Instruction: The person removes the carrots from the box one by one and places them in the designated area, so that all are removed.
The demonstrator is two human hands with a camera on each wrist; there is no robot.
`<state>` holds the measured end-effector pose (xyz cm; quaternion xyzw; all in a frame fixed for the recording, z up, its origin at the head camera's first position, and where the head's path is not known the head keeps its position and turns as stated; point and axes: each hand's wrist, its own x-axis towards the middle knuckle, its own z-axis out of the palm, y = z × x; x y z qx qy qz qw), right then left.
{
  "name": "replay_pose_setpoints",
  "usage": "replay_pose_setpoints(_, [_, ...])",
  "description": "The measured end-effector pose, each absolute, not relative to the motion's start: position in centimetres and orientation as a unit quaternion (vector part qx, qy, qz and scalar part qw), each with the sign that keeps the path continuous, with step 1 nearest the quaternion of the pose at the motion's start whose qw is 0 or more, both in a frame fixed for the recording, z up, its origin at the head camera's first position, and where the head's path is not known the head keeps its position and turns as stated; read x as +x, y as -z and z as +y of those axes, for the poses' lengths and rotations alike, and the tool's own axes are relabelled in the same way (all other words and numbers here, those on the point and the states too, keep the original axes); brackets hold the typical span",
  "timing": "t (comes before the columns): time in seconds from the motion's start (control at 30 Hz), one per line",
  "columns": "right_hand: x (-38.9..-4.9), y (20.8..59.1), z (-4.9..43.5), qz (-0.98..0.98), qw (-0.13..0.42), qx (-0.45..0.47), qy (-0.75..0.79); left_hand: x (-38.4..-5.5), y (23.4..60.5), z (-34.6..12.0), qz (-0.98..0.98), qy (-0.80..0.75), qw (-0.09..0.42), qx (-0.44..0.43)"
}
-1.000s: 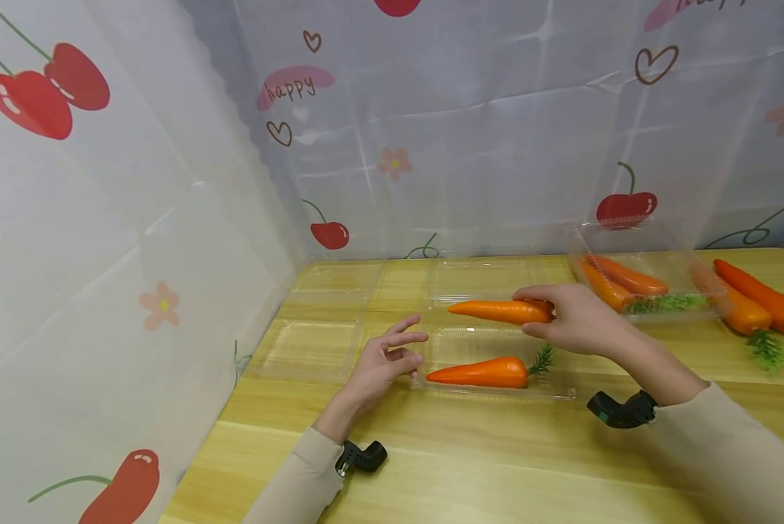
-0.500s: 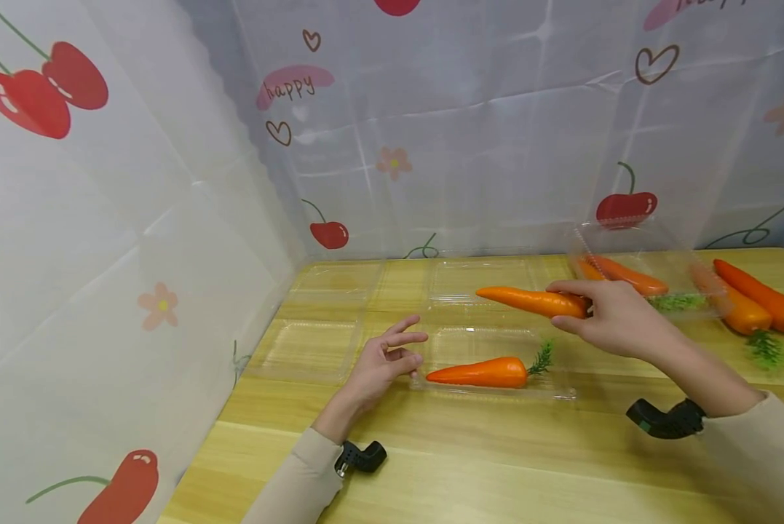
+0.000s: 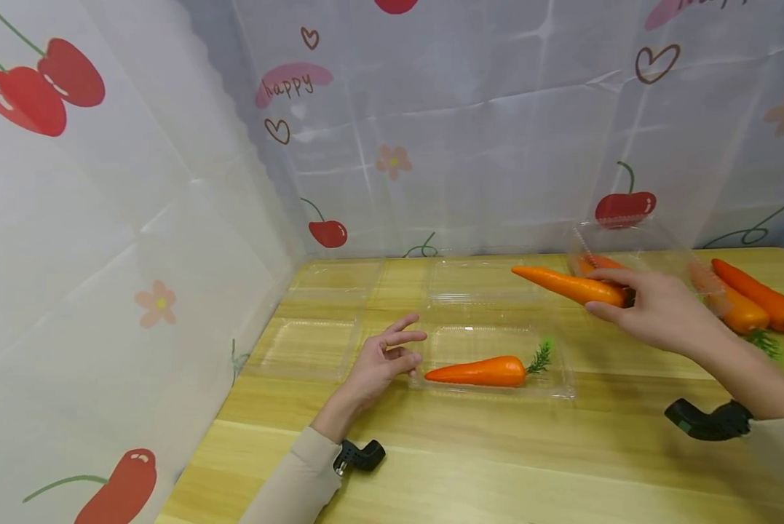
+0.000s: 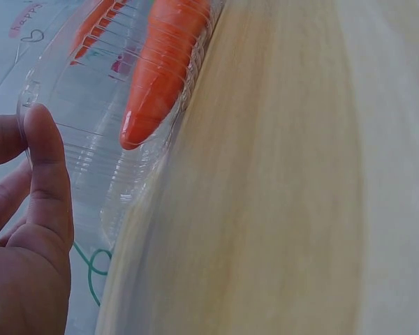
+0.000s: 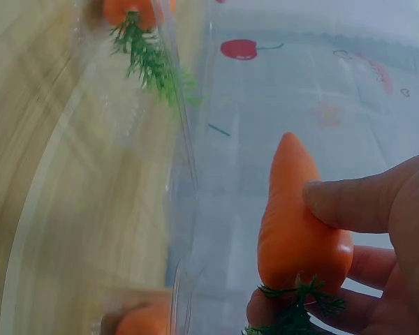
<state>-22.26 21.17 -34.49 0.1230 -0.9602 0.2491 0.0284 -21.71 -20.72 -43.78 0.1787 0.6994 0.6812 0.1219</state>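
Note:
My right hand (image 3: 668,311) grips an orange carrot (image 3: 562,284) by its thick end and holds it above the table. The thumb and fingers lie on opposite sides of it, and green leaves (image 5: 297,307) hang at its wide end in the right wrist view. My left hand (image 3: 373,367) pinches the left rim of a clear plastic clamshell box (image 3: 483,340) between thumb and finger. That box lies with its lid folded back. Inside it, along the near side, rests another carrot (image 3: 480,371) with a leafy top pointing right.
Left of this box lies another open clear box (image 3: 309,342). A clear box (image 3: 654,240) with carrots stands at the back right, partly hidden by my right hand. Beside it, more carrots (image 3: 758,291) lie on the wooden table (image 3: 496,458). Patterned sheets (image 3: 457,145) hang behind and left.
My right hand has carried its carrot right and slightly upward, away from above the middle box toward the back-right box. The left hand stays at the rim.

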Motion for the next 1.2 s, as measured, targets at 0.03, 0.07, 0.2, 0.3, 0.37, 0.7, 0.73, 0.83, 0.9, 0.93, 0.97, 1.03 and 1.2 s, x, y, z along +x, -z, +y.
replay_pose_setpoints(0.03, [-22.2,34.5,21.5,-0.962,0.029,0.116,-0.246,-21.7,43.8,-20.7,0.699,-0.682,0.122,0.178])
replay_pose_setpoints(0.07, [-22.1,34.4,21.8,-0.964,0.031,0.109,-0.242,-21.7,43.8,-20.7,0.698,-0.683,0.122,0.178])
replay_pose_setpoints(0.2, [-21.9,34.5,23.3,-0.969,0.048,0.092,-0.224,-21.7,43.8,-20.6,0.698,-0.683,0.122,0.177])
replay_pose_setpoints(0.3, [-21.8,34.6,24.5,-0.972,0.053,0.073,-0.218,-21.6,43.8,-20.6,0.698,-0.683,0.121,0.177])
replay_pose_setpoints(0.37, [-21.6,34.6,25.4,-0.973,0.053,0.06,-0.217,-21.6,43.8,-20.6,0.698,-0.683,0.121,0.176])
replay_pose_setpoints(0.7, [-21.5,35.1,29.2,-0.969,0.054,0.006,-0.243,-21.7,43.8,-20.7,0.698,-0.684,0.122,0.176])
replay_pose_setpoints(0.73, [-21.6,35.3,29.5,-0.966,0.056,0.001,-0.25,-21.7,43.8,-20.8,0.698,-0.684,0.121,0.176])
replay_pose_setpoints(0.83, [-21.8,35.5,30.6,-0.962,0.068,-0.003,-0.266,-21.8,43.8,-20.8,0.697,-0.684,0.12,0.178])
replay_pose_setpoints(0.9, [-22.1,35.4,31.1,-0.96,0.082,-0.007,-0.267,-21.9,43.8,-20.8,0.696,-0.685,0.119,0.178])
replay_pose_setpoints(0.93, [-22.2,35.4,31.4,-0.96,0.093,-0.013,-0.264,-21.9,43.8,-20.8,0.696,-0.686,0.119,0.178])
replay_pose_setpoints(0.97, [-22.5,35.5,31.8,-0.96,0.102,-0.02,-0.258,-21.9,43.8,-20.8,0.695,-0.686,0.119,0.178])
replay_pose_setpoints(1.03, [-23.3,36.3,33.2,-0.957,0.118,-0.036,-0.261,-21.8,43.8,-20.8,0.696,-0.686,0.119,0.177])
replay_pose_setpoints(1.2, [-25.4,39.1,37.0,-0.938,0.153,-0.091,-0.297,-21.8,43.8,-20.9,0.699,-0.683,0.121,0.174])
